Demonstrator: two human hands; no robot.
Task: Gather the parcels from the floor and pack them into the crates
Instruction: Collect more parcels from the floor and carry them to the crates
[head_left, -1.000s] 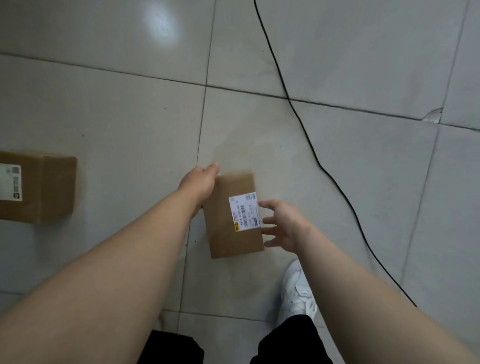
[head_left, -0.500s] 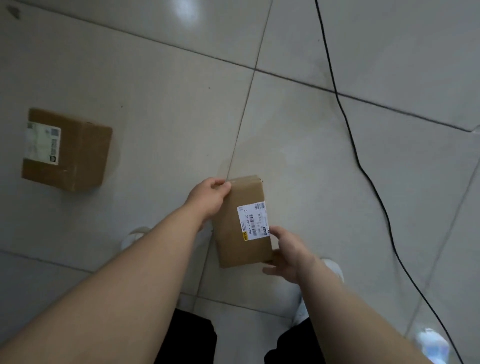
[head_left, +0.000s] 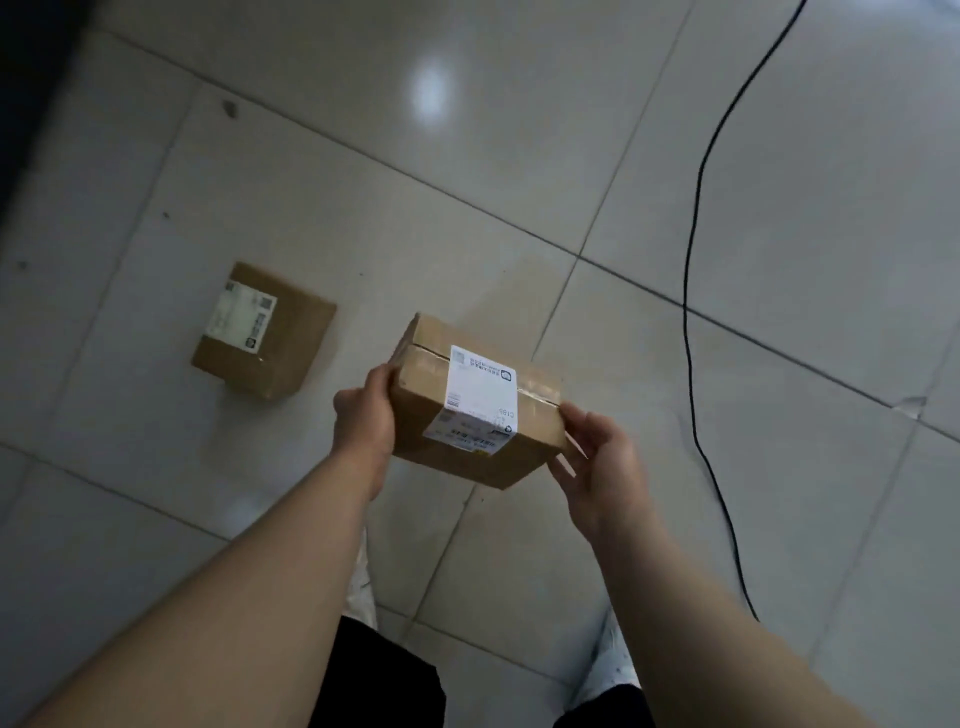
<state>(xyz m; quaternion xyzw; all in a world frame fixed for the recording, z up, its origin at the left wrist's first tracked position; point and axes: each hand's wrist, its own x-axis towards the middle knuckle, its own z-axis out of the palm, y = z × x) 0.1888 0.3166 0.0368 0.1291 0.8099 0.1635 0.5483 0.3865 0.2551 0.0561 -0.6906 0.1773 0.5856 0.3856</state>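
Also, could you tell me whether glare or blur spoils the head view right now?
Head view: dim light; one soft glare spot on the tiles; the held box is fairly sharp, though small print on its label is unreadable; the floor box looks softer; the top-left corner is dark.

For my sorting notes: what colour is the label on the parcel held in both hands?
The label is white with dark print; head view.

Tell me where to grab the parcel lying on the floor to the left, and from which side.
Take the parcel from above, across two opposite side walls, fingers down one wall and thumb down the other. It lies flat, label up, with bare tiles on every side, so the walls are free while the underside is not.
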